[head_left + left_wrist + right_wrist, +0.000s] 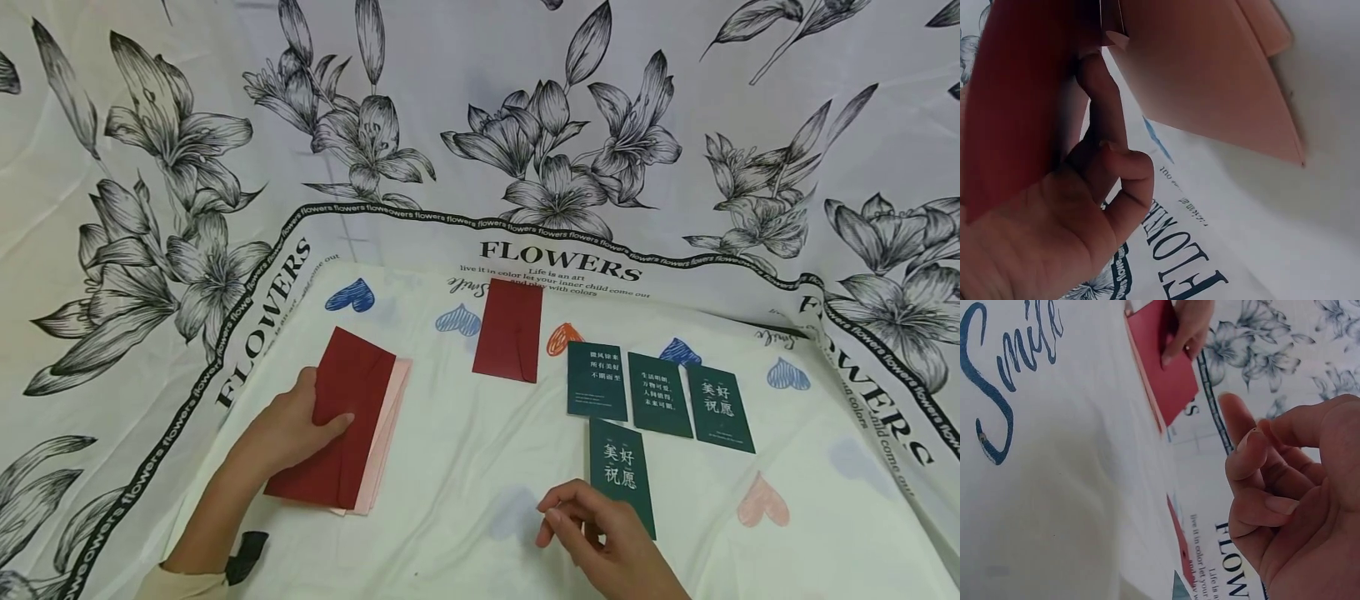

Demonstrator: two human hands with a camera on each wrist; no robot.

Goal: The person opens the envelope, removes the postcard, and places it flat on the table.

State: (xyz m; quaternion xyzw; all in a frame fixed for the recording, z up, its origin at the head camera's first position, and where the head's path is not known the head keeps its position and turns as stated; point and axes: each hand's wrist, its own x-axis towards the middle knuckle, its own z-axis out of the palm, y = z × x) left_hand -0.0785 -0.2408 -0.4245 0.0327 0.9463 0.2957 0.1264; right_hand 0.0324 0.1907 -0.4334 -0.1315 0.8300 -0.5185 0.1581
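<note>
On the left, my left hand point(288, 433) grips a dark red envelope point(352, 367) at its left edge, thumb on top and fingers underneath. Pale pink envelopes point(386, 433) show under its right side. In the left wrist view the red envelope point(1016, 112) stands apart from the pink ones point(1216, 75), with fingers between them. My right hand point(611, 533) hovers with loosely bent fingers and holds nothing. It covers the lower left part of a green card point(626, 454) with white Chinese characters.
Another red envelope point(506, 333) lies flat at the back middle. Right of it is a row of green cards with white print: one point(596, 387), a second point(660, 396) and a third point(722, 408). Beneath everything lies a white cloth point(465, 433) printed with hearts.
</note>
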